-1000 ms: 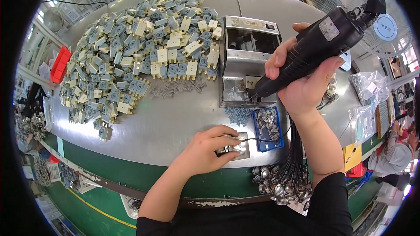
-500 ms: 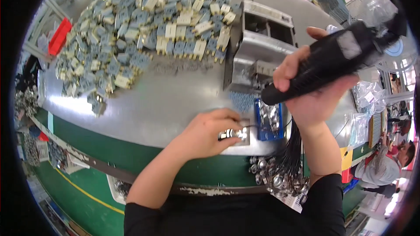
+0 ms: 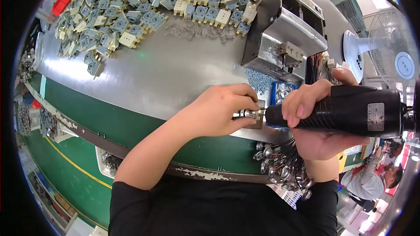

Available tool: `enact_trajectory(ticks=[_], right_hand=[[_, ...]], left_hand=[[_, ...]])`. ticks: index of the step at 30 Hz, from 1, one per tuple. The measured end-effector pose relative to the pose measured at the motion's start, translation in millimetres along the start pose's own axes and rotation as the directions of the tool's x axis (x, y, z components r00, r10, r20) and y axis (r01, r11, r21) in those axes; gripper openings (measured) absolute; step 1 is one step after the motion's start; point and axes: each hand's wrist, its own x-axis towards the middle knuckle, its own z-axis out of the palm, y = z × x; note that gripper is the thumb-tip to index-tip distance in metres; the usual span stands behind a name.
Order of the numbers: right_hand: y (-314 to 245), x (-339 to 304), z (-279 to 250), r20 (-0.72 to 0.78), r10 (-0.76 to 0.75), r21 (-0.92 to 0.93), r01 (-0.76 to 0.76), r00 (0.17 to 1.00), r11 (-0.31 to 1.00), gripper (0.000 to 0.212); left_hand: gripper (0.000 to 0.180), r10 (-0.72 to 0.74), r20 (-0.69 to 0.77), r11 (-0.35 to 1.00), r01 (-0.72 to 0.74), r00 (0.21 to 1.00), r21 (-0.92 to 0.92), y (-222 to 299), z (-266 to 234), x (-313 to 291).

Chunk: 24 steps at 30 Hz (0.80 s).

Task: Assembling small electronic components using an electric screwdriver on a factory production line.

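Near the table's front edge, my left hand (image 3: 224,109) is closed on a small shiny metal part (image 3: 247,113), its fingers covering much of it. Under that part lies a small flat metal plate (image 3: 259,124). My right hand (image 3: 313,122) wraps around a black electric screwdriver (image 3: 350,110), held level with its tip pointing left. The thin bit reaches the metal part between my left fingertips; whether it touches a screw I cannot tell. Just beyond the tool's nose is a blue tray (image 3: 283,91) of small metal pieces, beside a pile of small screws (image 3: 260,81).
A big heap of grey and cream socket-like parts (image 3: 192,0) covers the far left, with loose springs (image 3: 201,30) before it. A metal fixture (image 3: 288,30) stands at the back right. Round metal parts on black wires (image 3: 284,166) hang at the front edge. A person (image 3: 372,179) sits far right.
The screwdriver has come down and levelled, its tip moving to the metal part in my left hand. The view has shifted, while my left hand still holds the part.
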Motion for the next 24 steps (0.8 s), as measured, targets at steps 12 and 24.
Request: enact_trajectory(ticks=[12, 24], right_hand=[[7, -10, 1, -0.048, -0.075, 0.075, 0.078, 0.996, 0.994, 0.117], [17, -14, 3, -0.017, -0.171, 0.051, 0.172, 0.985, 0.984, 0.092]], left_hand=[[0.028, 0.001, -0.014, 1.000, -0.001, 1.000, 0.011, -2, 1, -4], [0.023, 0.018, -0.050, 1.000, -0.017, 0.999, 0.021, -5, 5, -5]])
